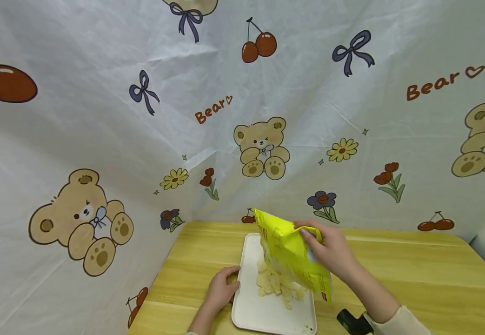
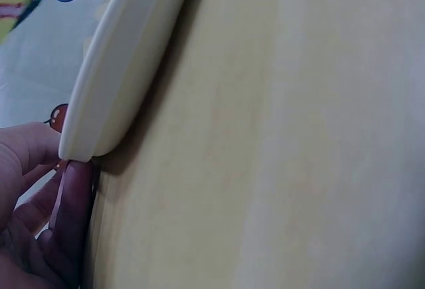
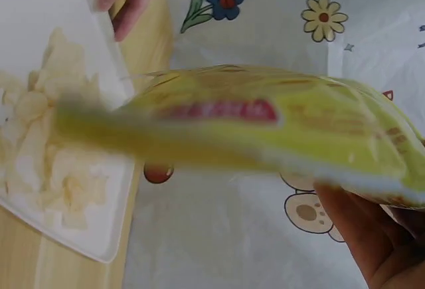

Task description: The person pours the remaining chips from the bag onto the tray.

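A yellow chip bag (image 1: 286, 249) hangs tilted over a white tray (image 1: 259, 316), gripped near its upper right side by my right hand (image 1: 330, 244). In the right wrist view the bag (image 3: 319, 123) spans the middle and hides part of the tray. Pale potato chips (image 1: 269, 284) lie heaped on the tray, partly covered by the bag in the head view. At the tray's left edge, my left hand (image 1: 222, 288) pinches the rim between thumb and fingers. The left wrist view shows the tray's corner (image 2: 99, 103) held there, slightly above the wooden surface.
A wooden table (image 1: 393, 270) lies under the tray. A black object (image 1: 353, 322) is by the right forearm at the front. Behind and left of the table hangs a white sheet (image 1: 309, 111) printed with bears, bows and cherries.
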Available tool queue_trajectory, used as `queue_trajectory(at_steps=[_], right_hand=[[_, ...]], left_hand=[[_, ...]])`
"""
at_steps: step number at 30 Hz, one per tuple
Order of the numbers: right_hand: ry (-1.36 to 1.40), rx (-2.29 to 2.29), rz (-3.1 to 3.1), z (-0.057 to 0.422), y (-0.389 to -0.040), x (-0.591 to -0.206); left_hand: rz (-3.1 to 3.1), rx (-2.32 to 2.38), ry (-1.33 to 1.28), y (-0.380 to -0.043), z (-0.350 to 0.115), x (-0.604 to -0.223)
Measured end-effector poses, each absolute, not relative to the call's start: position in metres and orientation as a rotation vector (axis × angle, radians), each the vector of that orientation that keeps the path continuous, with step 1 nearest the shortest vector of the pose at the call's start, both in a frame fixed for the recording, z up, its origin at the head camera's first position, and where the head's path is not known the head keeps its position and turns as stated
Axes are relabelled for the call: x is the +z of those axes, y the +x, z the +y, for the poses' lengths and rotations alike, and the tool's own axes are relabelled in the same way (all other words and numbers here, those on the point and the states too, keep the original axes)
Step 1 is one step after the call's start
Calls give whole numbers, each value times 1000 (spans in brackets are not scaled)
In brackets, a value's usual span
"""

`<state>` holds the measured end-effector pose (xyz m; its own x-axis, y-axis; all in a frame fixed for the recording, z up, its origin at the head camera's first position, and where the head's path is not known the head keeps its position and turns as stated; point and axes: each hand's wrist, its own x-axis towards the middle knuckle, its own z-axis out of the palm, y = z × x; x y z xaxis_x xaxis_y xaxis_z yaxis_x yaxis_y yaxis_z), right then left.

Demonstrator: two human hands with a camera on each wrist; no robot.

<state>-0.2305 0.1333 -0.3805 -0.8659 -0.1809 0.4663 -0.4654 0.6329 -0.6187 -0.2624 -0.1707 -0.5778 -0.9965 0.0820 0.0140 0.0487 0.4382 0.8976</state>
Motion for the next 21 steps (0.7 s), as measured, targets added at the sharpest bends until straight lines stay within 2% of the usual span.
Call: queue_trajectory(at_steps=[21], right_hand=[[498, 1116, -2505, 136, -232, -388]], left_hand=[[2627, 1651, 124, -263, -171, -579]])
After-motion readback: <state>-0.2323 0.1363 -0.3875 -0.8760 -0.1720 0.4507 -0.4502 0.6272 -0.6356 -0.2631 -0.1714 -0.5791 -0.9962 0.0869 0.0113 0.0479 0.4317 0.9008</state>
